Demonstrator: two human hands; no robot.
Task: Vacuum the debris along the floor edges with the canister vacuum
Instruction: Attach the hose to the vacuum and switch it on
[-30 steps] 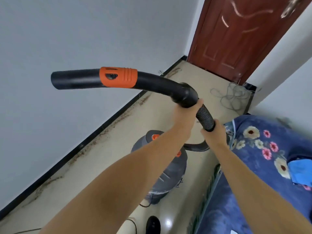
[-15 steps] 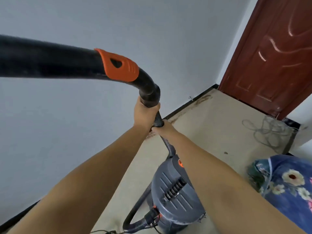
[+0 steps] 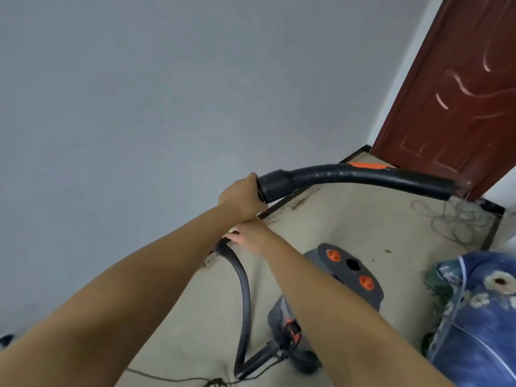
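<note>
My left hand (image 3: pixel 239 197) grips the black curved vacuum handle tube (image 3: pixel 360 178) at its cuff end. The tube has an orange slider and points right, toward the door. Just below, my right hand (image 3: pixel 250 235) closes on the black vacuum hose (image 3: pixel 245 297), which loops down to the floor and back to the grey canister vacuum (image 3: pixel 349 277). The canister has orange knobs and stands on the beige floor under my right forearm. Brown debris (image 3: pixel 301 201) lies along the black baseboard by the grey wall, with more debris (image 3: pixel 208 262) nearer to me.
A dark red door (image 3: pixel 458 107) closes the far end. A tangle of grey cable (image 3: pixel 458 219) lies in front of it. A blue floral quilt (image 3: pixel 474 317) fills the right side. A thin power cord (image 3: pixel 167 379) runs across the near floor.
The handle tube has swung from pointing left to pointing right toward the door, and it sits lower. Both hands stay on the tube and hose. The view has tilted down onto the canister top.
</note>
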